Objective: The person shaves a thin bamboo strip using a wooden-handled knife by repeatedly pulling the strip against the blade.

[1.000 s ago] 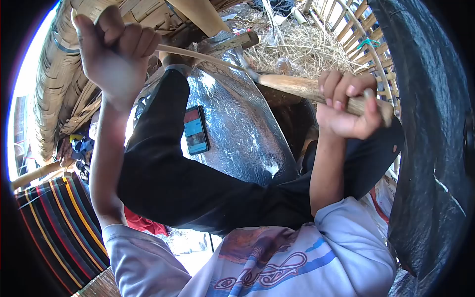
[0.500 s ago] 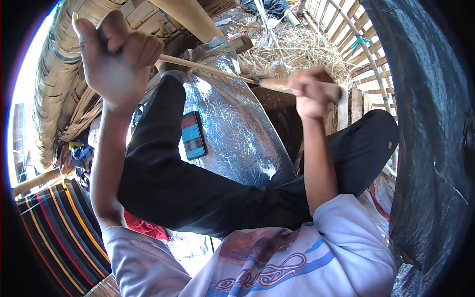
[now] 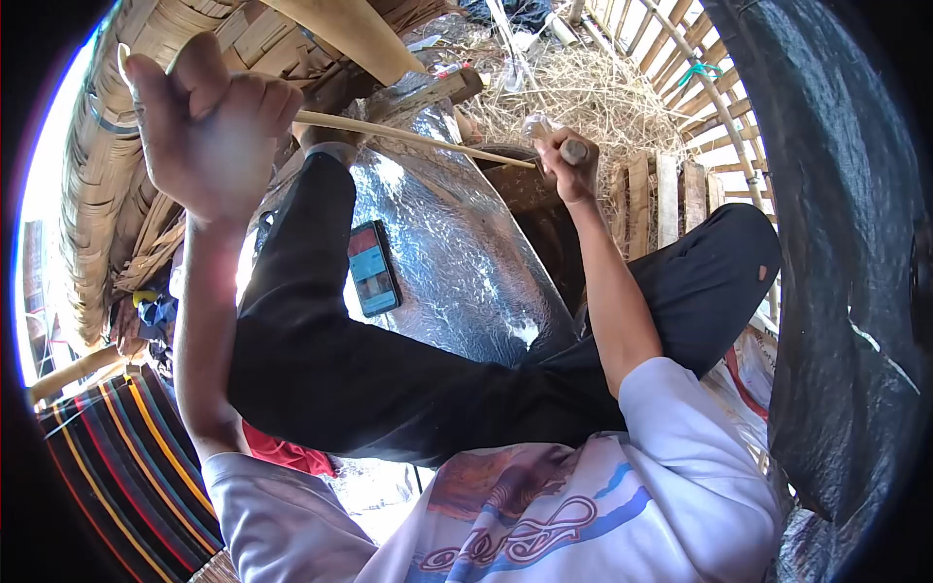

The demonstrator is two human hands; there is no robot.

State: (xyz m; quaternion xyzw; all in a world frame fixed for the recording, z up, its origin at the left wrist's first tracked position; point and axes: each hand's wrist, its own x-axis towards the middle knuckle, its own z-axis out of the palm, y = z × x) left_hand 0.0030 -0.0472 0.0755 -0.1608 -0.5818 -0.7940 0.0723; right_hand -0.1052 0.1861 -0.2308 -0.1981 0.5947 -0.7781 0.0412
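Note:
My left hand, at the upper left, is closed round a thin pale strip that runs out to the right. The strip's far end lies close to my right hand. That hand is wrapped round a wooden handle, whose round butt end faces the camera. The tool's blade cannot be made out. Beneath the strip, a silvery sheet spreads between my legs, and a phone with a lit screen lies on it.
Large woven bamboo work curves along the left. Straw lies beyond my right hand, beside a bamboo lattice. A dark plastic sheet hangs at the right. Striped cloth is at the lower left.
My right hand has moved left and slightly up with the wooden-handled tool, which has turned butt-first to the camera. My left hand has stayed closed on the strip, shifting slightly left.

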